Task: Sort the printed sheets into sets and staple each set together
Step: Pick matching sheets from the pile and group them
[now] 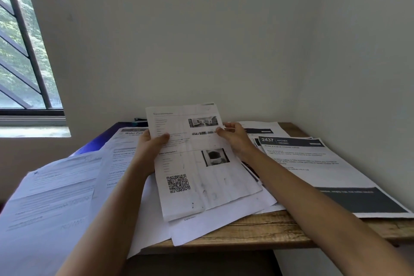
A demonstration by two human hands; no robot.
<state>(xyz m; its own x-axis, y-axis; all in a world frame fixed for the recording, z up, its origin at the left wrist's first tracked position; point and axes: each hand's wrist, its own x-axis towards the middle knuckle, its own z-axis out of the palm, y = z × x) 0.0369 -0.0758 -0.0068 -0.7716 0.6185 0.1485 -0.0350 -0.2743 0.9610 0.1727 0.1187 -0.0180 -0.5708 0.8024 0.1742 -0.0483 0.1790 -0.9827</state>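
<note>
Left hand (150, 144), right hand (235, 139) pinch sheet (202, 170) | long axis away, top raised

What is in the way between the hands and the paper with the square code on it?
Nothing visible. The left hand and the right hand already hold that paper by its two side edges, lifted over the other papers on the table.

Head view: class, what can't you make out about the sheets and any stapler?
Held sheet: small print blurred, head view.
Sheets beneath it: largely covered by the held sheet.
Dark object by the wall: mostly hidden behind the held sheet; stapler or not, cannot tell.
Left pile: cut off by the frame's left edge.
</note>
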